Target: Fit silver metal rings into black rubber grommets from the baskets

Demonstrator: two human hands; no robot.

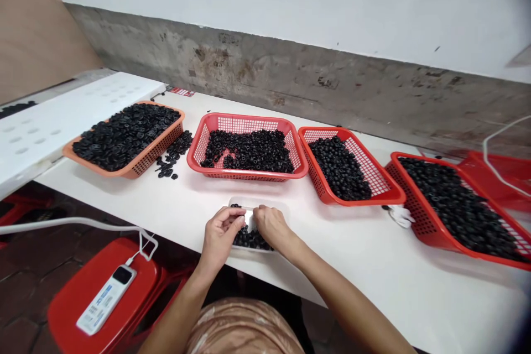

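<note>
A small clear-white plastic tray [257, 201] lies on the table close to its front edge, with small black ring-like parts [250, 238] gathered along its near side. My left hand [223, 230] is over the tray's left end, thumb and fingers pinched together; whatever lies between them is too small to make out. Above the tray's right part, my right hand [274, 225] is closed with its fingers curled down. Its fingertips are mostly hidden, so what they hold does not show.
Behind the tray stands a red basket [248, 176] of black parts. An orange basket [131, 168] is to the left, with loose black pieces [168, 163] beside it. Two more red baskets [317, 177] [431, 227] stand right. A power strip [107, 300] lies on a red stool [68, 310].
</note>
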